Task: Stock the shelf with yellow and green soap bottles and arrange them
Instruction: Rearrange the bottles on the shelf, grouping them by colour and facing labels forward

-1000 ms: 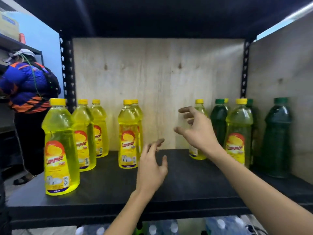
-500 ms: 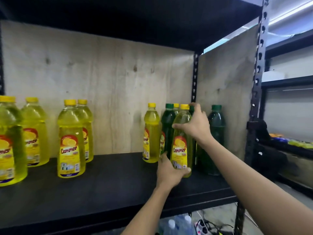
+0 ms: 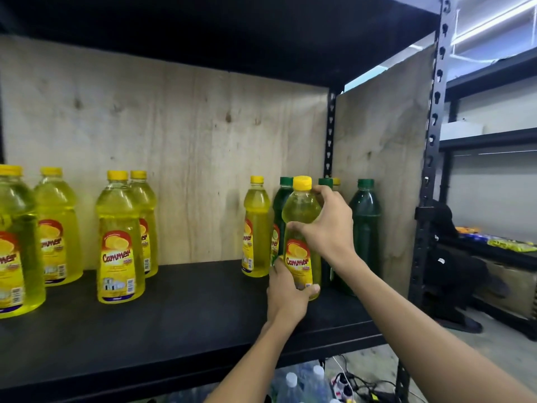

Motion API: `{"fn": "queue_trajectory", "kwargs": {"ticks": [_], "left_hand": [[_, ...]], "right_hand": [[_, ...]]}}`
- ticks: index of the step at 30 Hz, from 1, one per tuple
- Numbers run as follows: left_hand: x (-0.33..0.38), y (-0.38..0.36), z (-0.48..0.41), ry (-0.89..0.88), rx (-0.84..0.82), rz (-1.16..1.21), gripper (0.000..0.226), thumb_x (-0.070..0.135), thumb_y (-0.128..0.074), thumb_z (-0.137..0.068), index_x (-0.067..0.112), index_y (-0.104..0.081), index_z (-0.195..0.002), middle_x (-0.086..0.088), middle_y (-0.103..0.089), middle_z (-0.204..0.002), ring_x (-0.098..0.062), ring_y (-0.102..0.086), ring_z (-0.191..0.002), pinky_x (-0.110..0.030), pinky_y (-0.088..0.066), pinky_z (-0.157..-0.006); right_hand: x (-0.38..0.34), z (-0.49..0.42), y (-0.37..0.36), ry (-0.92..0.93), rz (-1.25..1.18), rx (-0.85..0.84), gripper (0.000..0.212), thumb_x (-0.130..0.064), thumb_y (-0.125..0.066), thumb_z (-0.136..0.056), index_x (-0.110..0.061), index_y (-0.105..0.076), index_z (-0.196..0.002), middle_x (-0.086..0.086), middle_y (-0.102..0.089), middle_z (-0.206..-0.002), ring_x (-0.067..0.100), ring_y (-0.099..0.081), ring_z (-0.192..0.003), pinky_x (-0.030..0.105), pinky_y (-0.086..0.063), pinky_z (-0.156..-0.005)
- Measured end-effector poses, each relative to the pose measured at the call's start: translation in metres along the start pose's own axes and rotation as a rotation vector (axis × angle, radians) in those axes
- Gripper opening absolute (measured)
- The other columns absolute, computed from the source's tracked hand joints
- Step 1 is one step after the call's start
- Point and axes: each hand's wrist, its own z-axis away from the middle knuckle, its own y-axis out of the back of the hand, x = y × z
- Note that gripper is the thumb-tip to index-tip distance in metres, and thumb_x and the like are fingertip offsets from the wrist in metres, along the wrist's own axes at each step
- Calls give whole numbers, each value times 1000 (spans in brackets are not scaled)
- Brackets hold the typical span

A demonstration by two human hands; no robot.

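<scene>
At the right end of the black shelf (image 3: pixel 174 330), the yellow soap bottle (image 3: pixel 300 210) stands upright; whether its base touches the board I cannot tell. The right hand (image 3: pixel 331 231) wraps the shoulder, thumb across the front, fingers curled behind below the cap. The left hand (image 3: pixel 286 298) cups the base, fingers curled round the bottom edge. Behind it at 12 o'clock crowd green bottles (image 3: pixel 279 207), 1 more green bottle (image 3: pixel 365 228) stands at 3 o'clock, a slim yellow bottle (image 3: pixel 256 228) at 10 o'clock. Likely it belongs with the 4 yellow bottles (image 3: pixel 119 248) at 9 o'clock. Best handled by letting the lower hand bear the weight, the upper one steer, lifting clear of neighbours, holding it vertical, label outward
</scene>
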Motion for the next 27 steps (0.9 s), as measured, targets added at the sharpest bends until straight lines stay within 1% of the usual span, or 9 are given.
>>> {"fn": "queue_trajectory", "kwargs": {"ticks": [2,4,6,9,14,17,21,24,27], "left_hand": [[1,14,9,-21,49,-12,84,39,-84,-73,16,-35,-138,-2,-48,-134,-25,-50,-127,-41,-42,-106],[0,37,21,-56,102,-28,89,41,-81,-76,17,-30,-144,-1,-44,-138,-24,-47,-129,-40,-39,-106],[-5,65,34,-73,161,-41,91,42,-81,-76,19,-28,-147,0,-44,-134,-22,-49,-126,-39,-40,-106],[-17,110,53,-42,250,-74,93,40,-82,-76,21,-26,-148,1,-43,-133,-20,-50,-125,-38,-43,-105],[-44,181,75,35,407,-168,98,39,-84,-73,16,-26,-150,-3,-43,-138,-23,-46,-130,-36,-39,-107],[-58,215,83,73,452,-235,99,39,-83,-75,13,-23,-150,-7,-42,-139,-27,-47,-128,-39,-40,-105],[-76,251,88,131,503,-289,99,39,-82,-75,11,-23,-150,-10,-44,-133,-31,-48,-125,-41,-42,-101],[-89,271,89,184,509,-324,101,41,-81,-76,11,-22,-151,-12,-44,-134,-33,-47,-127,-42,-41,-100],[-99,284,91,210,498,-362,102,46,-79,-77,12,-19,-152,-13,-44,-136,-34,-47,-127,-43,-42,-98]], "right_hand": [[-15,12,4,46,-44,20,82,-32,-94,-58,-21,-55,-129,-4,-60,-119,15,-57,-113,36,-51,-98],[-34,21,7,76,-102,28,81,-32,-95,-57,-21,-56,-128,-6,-60,-118,13,-57,-111,34,-51,-98],[-57,28,6,107,-152,11,81,-33,-95,-57,-21,-57,-128,-6,-61,-119,12,-57,-112,34,-51,-98],[-96,43,-4,142,-233,-48,81,-36,-95,-57,-22,-57,-128,-6,-62,-120,11,-58,-110,33,-52,-96],[-155,65,-39,179,-357,-147,82,-36,-95,-55,-20,-58,-127,-6,-65,-120,9,-59,-108,29,-52,-95],[-183,72,-64,180,-406,-197,82,-37,-96,-54,-20,-59,-126,-5,-66,-119,10,-59,-108,29,-51,-95],[-214,78,-96,191,-451,-262,82,-36,-96,-53,-21,-60,-125,-4,-67,-117,10,-59,-106,25,-50,-92],[-230,81,-117,188,-441,-310,86,-37,-96,-54,-17,-60,-129,0,-67,-122,14,-61,-112,23,-46,-94],[-242,80,-136,175,-415,-354,89,-39,-95,-55,-15,-60,-133,2,-67,-128,17,-61,-118,26,-47,-99]]}}
